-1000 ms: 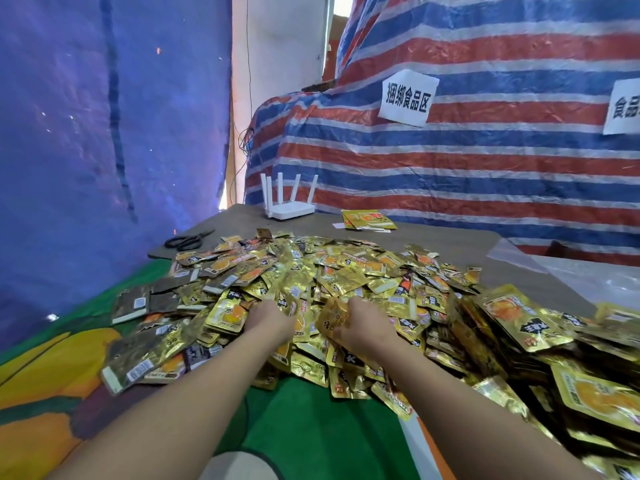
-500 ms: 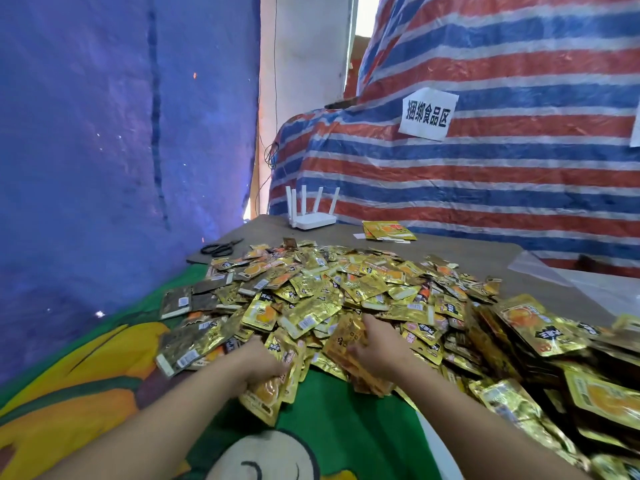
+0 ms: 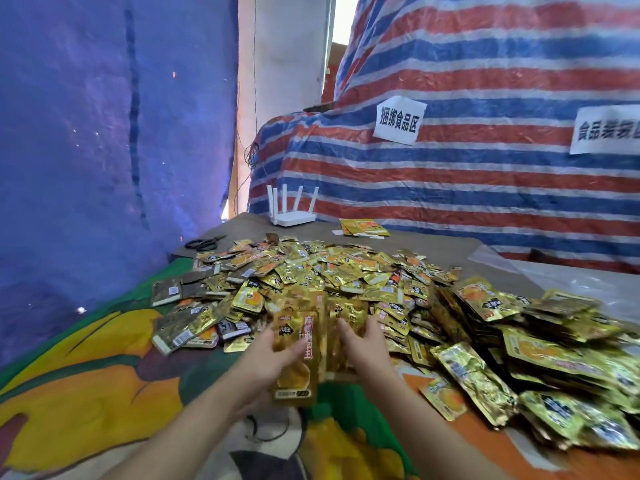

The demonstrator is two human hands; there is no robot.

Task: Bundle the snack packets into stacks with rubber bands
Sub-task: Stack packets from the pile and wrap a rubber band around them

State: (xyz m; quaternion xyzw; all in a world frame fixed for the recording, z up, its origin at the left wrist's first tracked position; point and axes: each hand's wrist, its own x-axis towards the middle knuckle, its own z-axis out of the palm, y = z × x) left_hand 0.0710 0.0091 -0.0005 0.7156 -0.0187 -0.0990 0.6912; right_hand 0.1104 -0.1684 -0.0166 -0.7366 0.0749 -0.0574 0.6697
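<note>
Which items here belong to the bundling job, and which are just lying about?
Job: the handful of packets held between left hand and right hand; the loose packet pile.
Lying about: router; scissors; paper signs.
</note>
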